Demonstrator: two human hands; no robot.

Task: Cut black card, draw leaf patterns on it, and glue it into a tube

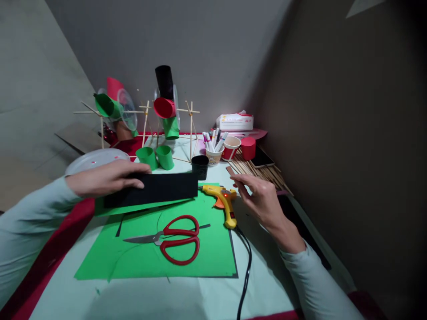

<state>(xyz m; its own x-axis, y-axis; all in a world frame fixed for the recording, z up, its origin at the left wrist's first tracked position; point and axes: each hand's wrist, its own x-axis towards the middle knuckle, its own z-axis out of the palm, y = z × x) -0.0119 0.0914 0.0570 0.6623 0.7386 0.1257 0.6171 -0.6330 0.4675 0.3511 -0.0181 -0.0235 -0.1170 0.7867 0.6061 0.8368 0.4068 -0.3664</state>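
My left hand grips the left end of a long black paper strip, held flat just above the green paper sheet. My right hand hovers with fingers spread and empty, right beside the yellow glue gun, whose red light is lit. Red-handled scissors lie shut on the green sheet in front of me. A small black paper cup stands just beyond the strip's right end.
At the back stand stick frames with red, green and black paper cups and clear lids. Two green cups, a cup of markers, a red cup, wooden sticks and a tissue pack sit behind. The glue gun's cord runs toward me.
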